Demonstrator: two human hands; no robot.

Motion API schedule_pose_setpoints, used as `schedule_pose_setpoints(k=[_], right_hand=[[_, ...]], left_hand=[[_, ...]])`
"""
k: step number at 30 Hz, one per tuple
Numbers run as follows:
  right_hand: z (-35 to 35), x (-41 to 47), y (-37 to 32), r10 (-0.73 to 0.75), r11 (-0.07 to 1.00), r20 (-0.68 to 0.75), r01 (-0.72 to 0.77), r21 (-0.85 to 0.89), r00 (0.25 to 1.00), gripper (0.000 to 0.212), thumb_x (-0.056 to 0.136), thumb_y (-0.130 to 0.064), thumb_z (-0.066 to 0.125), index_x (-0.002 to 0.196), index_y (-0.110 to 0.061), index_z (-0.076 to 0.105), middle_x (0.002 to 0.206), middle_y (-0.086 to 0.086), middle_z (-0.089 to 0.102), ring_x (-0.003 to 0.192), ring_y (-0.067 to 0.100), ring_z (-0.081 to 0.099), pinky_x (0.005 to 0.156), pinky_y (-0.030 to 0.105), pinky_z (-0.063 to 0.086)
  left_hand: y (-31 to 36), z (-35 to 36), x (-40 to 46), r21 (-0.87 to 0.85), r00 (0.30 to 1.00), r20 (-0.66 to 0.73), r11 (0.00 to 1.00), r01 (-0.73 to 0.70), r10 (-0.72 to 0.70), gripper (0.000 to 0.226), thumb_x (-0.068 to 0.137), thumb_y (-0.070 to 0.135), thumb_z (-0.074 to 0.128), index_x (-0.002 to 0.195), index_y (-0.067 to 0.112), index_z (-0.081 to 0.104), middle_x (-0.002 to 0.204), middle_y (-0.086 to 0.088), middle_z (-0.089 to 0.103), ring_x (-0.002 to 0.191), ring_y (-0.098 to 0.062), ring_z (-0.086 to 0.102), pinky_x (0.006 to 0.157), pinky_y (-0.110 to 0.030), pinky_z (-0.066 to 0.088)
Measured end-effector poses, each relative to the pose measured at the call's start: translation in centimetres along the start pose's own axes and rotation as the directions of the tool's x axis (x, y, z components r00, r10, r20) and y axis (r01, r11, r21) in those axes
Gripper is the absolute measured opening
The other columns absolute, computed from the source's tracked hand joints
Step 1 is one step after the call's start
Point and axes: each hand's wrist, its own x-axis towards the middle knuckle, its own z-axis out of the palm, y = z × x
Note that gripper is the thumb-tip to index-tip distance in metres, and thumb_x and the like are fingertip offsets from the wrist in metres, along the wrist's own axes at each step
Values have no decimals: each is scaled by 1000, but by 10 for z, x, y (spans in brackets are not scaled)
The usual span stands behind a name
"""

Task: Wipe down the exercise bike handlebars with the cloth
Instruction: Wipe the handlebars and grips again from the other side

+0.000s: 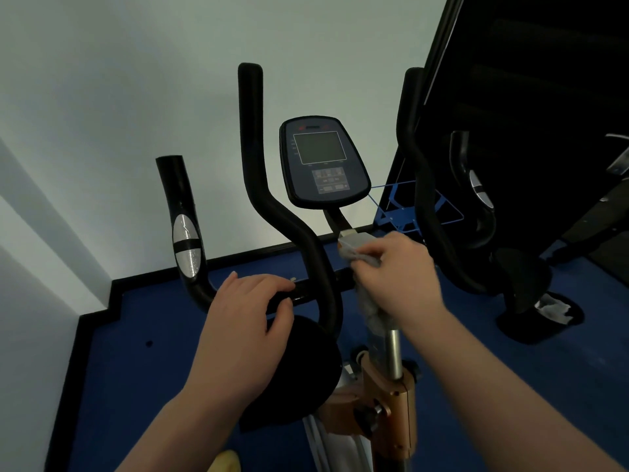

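From the head camera we look down on our two hands at the black handlebars [289,233] of the exercise bike.

Our left hand [250,308] rests on the horizontal crossbar [303,289] of the handlebars. Its fingers are curled over the top of the bar and the thumb comes around the near side, so the hand grips the bar. It holds nothing else.

Our right hand [400,281] is closed around the grey cloth [360,253]. The fingers are bent and pinch the cloth against the middle of the handlebars, at the place where the crossbar meets the centre post [394,352]. One part of the cloth shows above the fingers, and another part hangs down below the hand along the silver post. The picture is a little blurred here, so we cannot tell how many fingers touch the cloth.

The cloth is therefore in the right hand, to the right of the left hand, and the two hands are near but apart, with one curved black bar between them. The console [321,161] with its dark screen stands above the cloth. At the far left, a side grip with a silver sensor plate [185,247] rises beside the left hand. The floor [136,352] under the bike is blue.
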Motion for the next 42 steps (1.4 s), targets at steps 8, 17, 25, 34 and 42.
schedule_pose_setpoints(k=[8, 17, 25, 34, 42], right_hand=[[2, -13, 9, -52, 997, -50, 55, 61, 997, 19, 85, -35, 64, 97, -22, 73, 94, -3, 58, 81, 10, 58, 68, 26, 50], [1, -15, 9, -66, 998, -65, 67, 17, 996, 14, 87, -27, 62, 89, -17, 71, 88, -2, 64, 78, 11, 59, 68, 25, 49], [-4, -19, 4, -73, 997, 51, 74, -17, 996, 15, 88, -28, 59, 95, -23, 71, 90, -2, 61, 81, 15, 60, 68, 31, 52], [-1, -17, 6, -13, 997, 41, 10, 76, 999, 13, 86, -25, 62, 92, -23, 73, 88, -5, 62, 80, 11, 60, 70, 25, 49], [-16, 2, -11, -62, 986, 131, 41, 161, 989, 13, 84, -32, 64, 92, -29, 73, 93, -10, 70, 91, 10, 63, 79, 30, 51]], left_hand=[[-2, 0, 0, -12, 1000, -7, 1000, 1, -1, 21, 89, 19, 54, 104, 28, 65, 103, 21, 59, 103, 3, 51, 113, -23, 12], [1, -2, 1, 4, 1000, 5, 1000, -6, 6, 20, 88, 18, 56, 103, 26, 66, 103, 19, 61, 102, 3, 51, 114, -26, 13], [1, -1, 1, -3, 1000, 7, 1000, -1, 1, 20, 88, 18, 55, 102, 28, 66, 102, 20, 61, 101, 2, 53, 114, -28, 17], [3, -1, 1, 1, 1000, -5, 1000, 3, -3, 20, 89, 19, 55, 104, 28, 65, 104, 20, 61, 100, 6, 48, 110, -21, 17], [6, -7, -5, -76, 990, -141, 997, 3, -14, 20, 86, 16, 61, 103, 27, 66, 98, 21, 62, 98, 0, 52, 91, -32, 45]])
